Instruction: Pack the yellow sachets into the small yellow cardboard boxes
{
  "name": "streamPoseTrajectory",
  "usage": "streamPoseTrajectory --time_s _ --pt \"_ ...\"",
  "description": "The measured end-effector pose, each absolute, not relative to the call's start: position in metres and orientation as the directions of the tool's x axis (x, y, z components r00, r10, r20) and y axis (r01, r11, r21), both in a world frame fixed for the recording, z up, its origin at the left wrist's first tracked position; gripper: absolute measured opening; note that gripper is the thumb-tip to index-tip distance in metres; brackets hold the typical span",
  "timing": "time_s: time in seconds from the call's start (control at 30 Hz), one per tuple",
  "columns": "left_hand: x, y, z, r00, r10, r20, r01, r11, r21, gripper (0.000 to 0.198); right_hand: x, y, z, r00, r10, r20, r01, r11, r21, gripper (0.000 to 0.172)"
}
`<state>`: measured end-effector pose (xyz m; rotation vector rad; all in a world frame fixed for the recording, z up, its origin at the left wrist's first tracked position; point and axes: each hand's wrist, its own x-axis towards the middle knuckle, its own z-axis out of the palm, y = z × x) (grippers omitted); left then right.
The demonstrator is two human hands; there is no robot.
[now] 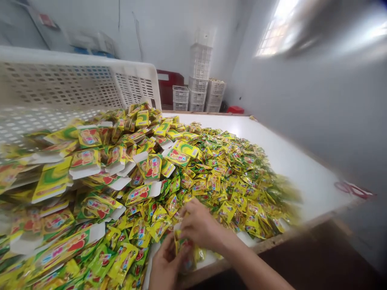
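Note:
At the near edge of the white table, my left hand (166,259) is closed around a small printed carton (186,253), which is blurred. My right hand (198,225) is just above it, fingers bent together at the carton's open top; what they pinch, if anything, is hidden. Around and beyond both hands spreads a heap of small yellow-green packets (214,183). To the left lie many yellow cartons (89,159) with fruit pictures, several with white flaps open.
A white perforated crate (136,68) lies on its side at the left, cartons spilling from it. The white table (290,169) has a wooden edge, with a red-and-white cord (355,189) at its right. Stacked crates (198,90) stand by the back wall.

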<state>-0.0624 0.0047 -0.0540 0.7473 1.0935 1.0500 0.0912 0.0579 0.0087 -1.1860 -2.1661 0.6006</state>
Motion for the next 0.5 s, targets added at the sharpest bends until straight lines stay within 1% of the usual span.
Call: streamPoseTrajectory --time_s 0.1,0.2,0.27,0.3,0.33,0.37,0.4,0.43,0.47,0.5 --pt "-0.065 0.001 -0.06 0.155 0.936 -0.317 -0.253 0.347 0.903 0.049 0.099 0.045 0.005 -0.534 0.823 0.195 0.561 0.517 -0.647 0.01" --pt "-0.069 0.001 -0.064 0.19 0.937 -0.294 -0.227 0.334 0.915 0.05 0.106 0.036 0.015 -0.619 0.772 0.144 0.538 0.551 -0.638 0.017" --pt "-0.071 0.001 -0.064 0.174 0.945 -0.276 -0.188 0.307 0.933 0.052 0.108 0.032 0.02 -0.609 0.778 0.155 0.511 0.535 -0.673 0.016" --pt "-0.072 0.001 -0.064 0.147 0.949 -0.28 -0.16 0.302 0.94 0.052 0.109 0.029 0.02 -0.549 0.817 0.177 0.493 0.487 -0.721 0.014" --pt "-0.072 0.0 -0.062 0.114 0.949 -0.295 -0.131 0.309 0.942 0.05 0.109 0.027 0.017 -0.446 0.875 0.19 0.462 0.407 -0.788 0.014" --pt "-0.073 -0.001 -0.06 0.075 0.946 -0.316 -0.113 0.323 0.94 0.048 0.109 0.024 0.012 -0.312 0.935 0.168 0.399 0.289 -0.87 0.017" --pt "-0.073 -0.002 -0.057 0.043 0.939 -0.342 -0.111 0.345 0.932 0.046 0.109 0.021 0.005 -0.186 0.978 0.092 0.292 0.144 -0.946 0.019" --pt "-0.073 -0.003 -0.052 0.023 0.929 -0.37 -0.132 0.37 0.92 0.044 0.108 0.017 -0.002 -0.105 0.994 -0.026 0.148 -0.011 -0.989 0.023" --pt "-0.073 -0.004 -0.047 0.027 0.918 -0.396 -0.164 0.395 0.904 0.043 0.107 0.014 -0.01 -0.084 0.985 -0.153 -0.005 -0.153 -0.988 0.028" --pt "-0.073 -0.005 -0.041 0.054 0.911 -0.409 -0.194 0.412 0.89 0.042 0.107 0.011 -0.016 -0.109 0.961 -0.252 -0.142 -0.266 -0.953 0.032"
